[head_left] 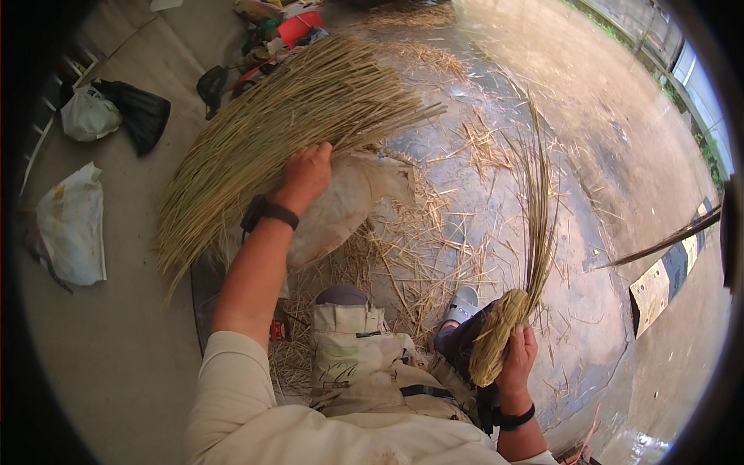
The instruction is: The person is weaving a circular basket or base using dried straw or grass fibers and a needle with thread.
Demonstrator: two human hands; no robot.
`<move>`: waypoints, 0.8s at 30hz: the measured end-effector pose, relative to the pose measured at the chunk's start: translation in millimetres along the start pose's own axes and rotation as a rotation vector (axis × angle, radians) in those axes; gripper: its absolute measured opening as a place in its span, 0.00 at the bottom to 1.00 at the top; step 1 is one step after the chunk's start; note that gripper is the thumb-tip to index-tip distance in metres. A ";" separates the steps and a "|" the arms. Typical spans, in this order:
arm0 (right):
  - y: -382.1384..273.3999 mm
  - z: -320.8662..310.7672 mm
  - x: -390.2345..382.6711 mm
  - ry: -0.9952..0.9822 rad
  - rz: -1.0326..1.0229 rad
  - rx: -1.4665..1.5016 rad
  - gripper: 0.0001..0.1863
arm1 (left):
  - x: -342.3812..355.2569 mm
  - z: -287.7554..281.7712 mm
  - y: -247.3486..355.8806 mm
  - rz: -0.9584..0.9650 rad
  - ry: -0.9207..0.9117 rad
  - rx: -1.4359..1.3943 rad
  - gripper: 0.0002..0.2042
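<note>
A large heap of long, greenish-yellow straw stalks [287,108] lies fanned out at the upper left. My left hand [308,172] is closed at the near edge of this heap, with its fingers curled in on some stalks; the fingertips are partly hidden. At the lower right, my right hand [518,358] grips a straw bundle [496,333] with a thick, bent, plaited-looking lower part. From its top, long thin loose stalks rise upward and away from me. Beneath the heap spreads a pale sheet or sack [341,203], between my left forearm and the floor.
Straw scraps [411,248] litter the floor ahead. A worn cloth covers my lap [349,349], and my sandalled foot [463,304] rests right of it. Bags [91,112] and a white sack [74,225] lie left. A red container [299,28] stands behind the heap, flattened cardboard [670,271] at right.
</note>
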State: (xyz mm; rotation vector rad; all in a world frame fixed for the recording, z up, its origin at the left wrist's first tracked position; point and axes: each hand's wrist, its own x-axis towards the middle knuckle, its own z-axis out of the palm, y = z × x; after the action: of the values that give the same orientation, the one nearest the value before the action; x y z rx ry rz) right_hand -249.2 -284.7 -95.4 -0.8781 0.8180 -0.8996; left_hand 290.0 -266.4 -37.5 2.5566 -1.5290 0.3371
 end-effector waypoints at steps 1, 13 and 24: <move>1.0 1.0 0.3 0.013 -0.005 0.008 0.16 | -1.5 -4.0 -0.1 -0.003 0.037 -0.041 0.06; 3.6 -3.3 0.9 -0.042 -0.003 -0.006 0.17 | -5.8 -34.4 -11.1 -0.041 -0.469 -0.056 0.20; -4.5 6.5 -2.3 -0.044 -0.007 -0.014 0.17 | -28.9 -81.6 -19.6 -0.101 -0.235 -0.505 0.25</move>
State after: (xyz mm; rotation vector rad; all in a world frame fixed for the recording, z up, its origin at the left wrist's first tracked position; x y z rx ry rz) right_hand -245.8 -282.3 -88.3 -0.9103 0.7845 -0.8789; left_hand 284.4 -213.4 33.5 2.3067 -1.3293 -0.3337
